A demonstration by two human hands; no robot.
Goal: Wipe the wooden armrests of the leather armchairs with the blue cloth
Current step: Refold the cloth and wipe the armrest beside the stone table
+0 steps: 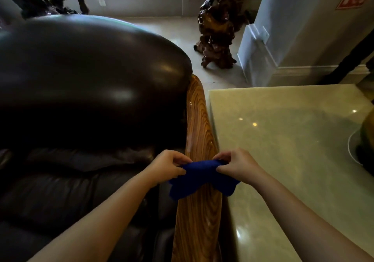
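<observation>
Blue cloth [199,177], soft and bunched, lies draped across the glossy striped wooden armrest [199,132] of the dark brown leather armchair [81,83], its two ends hanging down over the armrest's left and right edges. The left hand [168,167] is clamped on the cloth's left end, fingers curled and pinched over the fabric just at the armrest's inner edge, above the dark seat cushion. The right hand [236,165] is clamped on the cloth's right end in the same way, at the armrest's outer edge. Both forearms reach in from the bottom of the view, one on each side of the armrest.

Ahead of the cloth the armrest runs bare up to the bulging leather back, which overhangs its far end. Behind the cloth it widens toward the viewer, also bare. Just beside the armrest's outer edge stands the pale green polished stone surface [283,140], with only a narrow dark gap between the two; its near left part is bare, and a dark round object sits cut off at its right edge. Beyond the surface's far edge lies open tiled floor [188,39] with a gnarled dark root-wood carving [219,29] standing on it.
</observation>
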